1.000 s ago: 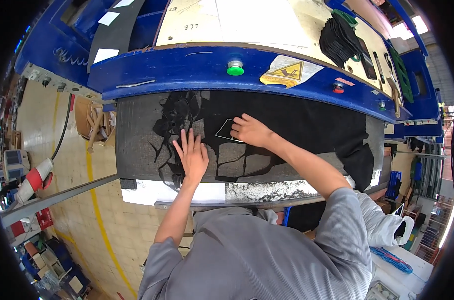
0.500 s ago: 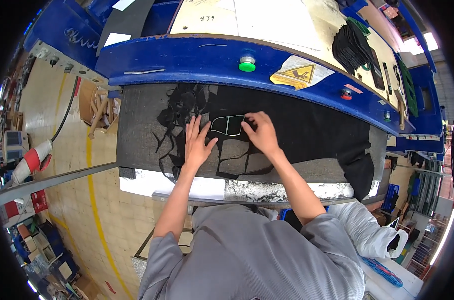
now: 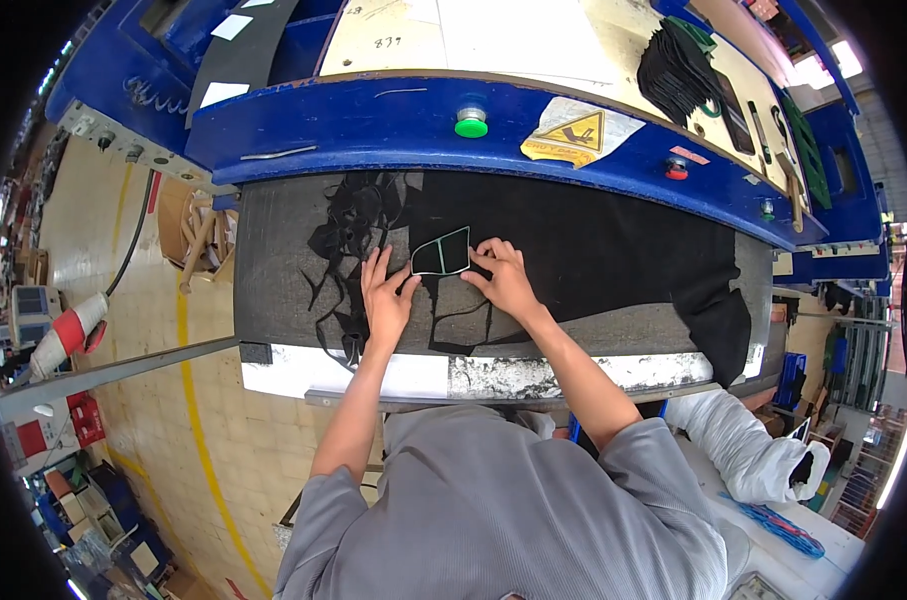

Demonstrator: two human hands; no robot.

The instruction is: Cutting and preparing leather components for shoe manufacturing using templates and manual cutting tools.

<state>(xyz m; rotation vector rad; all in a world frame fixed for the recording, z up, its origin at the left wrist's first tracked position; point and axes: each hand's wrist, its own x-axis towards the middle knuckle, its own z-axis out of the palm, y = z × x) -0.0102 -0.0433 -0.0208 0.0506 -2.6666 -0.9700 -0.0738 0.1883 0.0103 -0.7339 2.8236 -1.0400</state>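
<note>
Between my hands is a curved cutting die [image 3: 441,254], a thin green-and-silver outline with one crossbar, over the left part of a black sheet of material [image 3: 593,240]. My left hand [image 3: 387,303] pinches the die's lower left corner with thumb and index finger; its other fingers point up. On the die's right side, my right hand [image 3: 503,278] grips the edge between thumb and fingertips. Black offcuts [image 3: 361,215] lie tangled beside my left hand. Below the die, narrow strips of black material [image 3: 460,312] frame cut-out gaps on the grey board.
A blue press beam [image 3: 373,125] with a green button [image 3: 470,123] and a red button [image 3: 677,168] spans the far side. A stack of black pieces [image 3: 678,75] rests on top of it. At left stands a cardboard box [image 3: 178,225] with rolls; a metal bar [image 3: 123,375] juts toward the table.
The die has shifted slightly left and its right end now tilts up. My left hand has come down to its lower corner, and my right hand has moved lower along its right side.
</note>
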